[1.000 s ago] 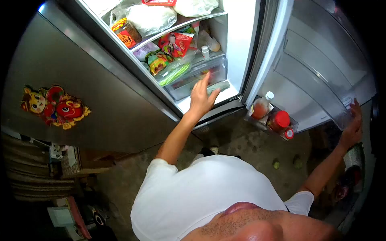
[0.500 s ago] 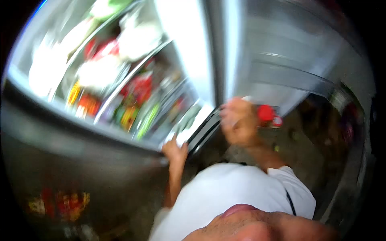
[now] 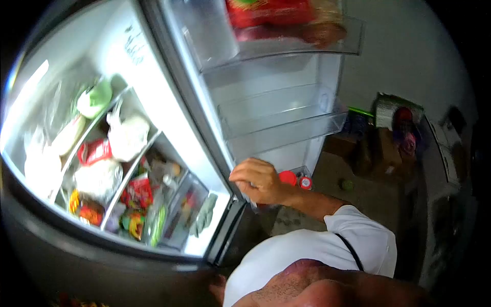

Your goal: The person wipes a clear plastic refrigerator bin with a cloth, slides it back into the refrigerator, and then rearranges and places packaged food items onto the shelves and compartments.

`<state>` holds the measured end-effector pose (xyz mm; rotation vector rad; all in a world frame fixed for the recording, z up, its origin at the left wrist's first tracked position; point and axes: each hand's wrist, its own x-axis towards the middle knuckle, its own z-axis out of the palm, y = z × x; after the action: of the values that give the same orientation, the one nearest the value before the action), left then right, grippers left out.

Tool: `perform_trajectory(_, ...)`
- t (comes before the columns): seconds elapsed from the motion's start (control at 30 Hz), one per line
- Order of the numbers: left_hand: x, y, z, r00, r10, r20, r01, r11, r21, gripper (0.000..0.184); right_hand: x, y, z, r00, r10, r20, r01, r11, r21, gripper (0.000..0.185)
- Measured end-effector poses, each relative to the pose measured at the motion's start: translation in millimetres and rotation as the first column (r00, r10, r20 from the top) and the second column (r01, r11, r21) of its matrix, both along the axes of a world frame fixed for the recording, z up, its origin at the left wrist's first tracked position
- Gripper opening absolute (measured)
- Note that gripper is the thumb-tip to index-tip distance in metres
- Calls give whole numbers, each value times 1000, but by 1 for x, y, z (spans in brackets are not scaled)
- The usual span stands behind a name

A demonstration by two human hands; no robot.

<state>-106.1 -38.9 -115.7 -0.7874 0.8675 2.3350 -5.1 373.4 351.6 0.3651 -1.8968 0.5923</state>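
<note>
My right hand point(image 3: 258, 180) is at the inner side of the open fridge door point(image 3: 261, 74), near its lower end. Its fingers are loosely curled with the thumb apart, and I see nothing held. Close by it sit a red lid point(image 3: 288, 178) and a small red-and-white jar lid point(image 3: 305, 182) in the lowest door bin. My left hand point(image 3: 217, 289) is low beside my shirt, dark and mostly hidden, so its fingers do not show. To the left, the lit fridge point(image 3: 169, 117) holds several bags and packets on its shelves. A grey glove-like thing point(image 3: 203, 217) lies near its bottom.
A clear door shelf point(image 3: 286, 123) spans the door's middle. Above it, another bin carries a red packet point(image 3: 271, 13). Cardboard boxes point(image 3: 381, 153) and other goods stand on the floor at the right. A small round green thing point(image 3: 347, 184) lies on the floor.
The view has swung, bringing more of the door and shelves into sight. My left hand has left the fridge's lower edge and dropped down. My right hand appears farther left, against the door.
</note>
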Motion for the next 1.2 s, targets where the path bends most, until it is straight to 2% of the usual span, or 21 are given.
perform_trajectory(0.07,10,-45,-20,989,134,61,-147,867,477,41,-2,-2,-9,999,-2,54,1,1000,12,15)
perform_trajectory(0.1,13,-59,-37,988,153,32,-143,807,572,43,-2,-3,-12,996,52,79,-51,999,-18,16)
perform_trajectory(0.13,20,-51,-50,955,212,-208,-180,970,162,42,0,-9,-18,987,62,152,-50,995,-82,14)
perform_trajectory(0.17,13,-53,-55,954,283,-101,-201,850,487,28,4,-10,-20,985,50,168,-45,998,-33,14)
perform_trajectory(0.2,27,-30,-18,913,229,-336,-260,965,-48,31,6,-16,-24,983,92,162,-80,994,-77,15)
perform_trajectory(0.23,21,-18,23,892,452,28,-448,871,201,31,12,-22,-33,970,152,191,-133,985,-107,15)
perform_trajectory(0.3,4,-20,8,854,513,89,-518,817,254,31,22,-28,-45,962,196,188,-160,968,-193,15)
perform_trajectory(0.33,12,-13,26,824,558,94,-564,796,221,31,9,-22,-43,943,273,189,-235,951,-203,15)
perform_trajectory(0.4,23,7,60,825,558,87,-565,816,119,33,8,-25,-45,926,315,206,-268,937,-225,15)
perform_trajectory(0.43,18,1,44,812,576,89,-583,806,99,33,7,-30,-48,913,339,225,-288,930,-229,15)
perform_trajectory(0.5,10,-23,-9,859,509,59,-511,844,164,34,3,-36,-54,890,384,246,-331,915,-230,14)
perform_trajectory(0.63,25,-26,-13,820,555,142,-563,826,28,24,-9,-45,-60,861,427,276,-376,900,-221,15)
perform_trajectory(0.67,37,-33,-30,896,443,-14,-403,827,393,26,-11,-47,-59,861,422,284,-368,902,-225,16)
perform_trajectory(0.7,46,-36,-36,901,376,-218,-137,721,679,28,-14,-48,-59,863,417,285,-364,905,-222,18)
perform_trajectory(0.73,57,-40,-41,894,391,-220,-146,718,681,28,-15,-49,-61,857,430,283,-379,899,-219,18)
perform_trajectory(0.77,67,-27,-10,878,458,-141,-346,809,475,29,-17,-51,-65,855,426,295,-371,901,-225,18)
perform_trajectory(0.8,76,-7,35,850,521,-76,-493,839,230,33,-24,-54,-65,854,424,301,-367,902,-227,17)
perform_trajectory(0.87,104,11,84,828,559,-48,-558,829,40,43,-36,-62,-59,850,441,287,-390,894,-220,18)
perform_trajectory(0.9,122,9,91,828,560,-21,-561,827,-41,43,-43,-66,-56,852,437,289,-386,896,-218,18)
perform_trajectory(1.1,235,-35,46,763,641,81,-617,760,-202,44,-97,-100,-18,832,503,235,-470,863,-184,22)
perform_trajectory(1.2,281,-46,17,714,688,129,-648,719,-252,44,-137,-126,17,841,530,109,-518,847,-120,25)
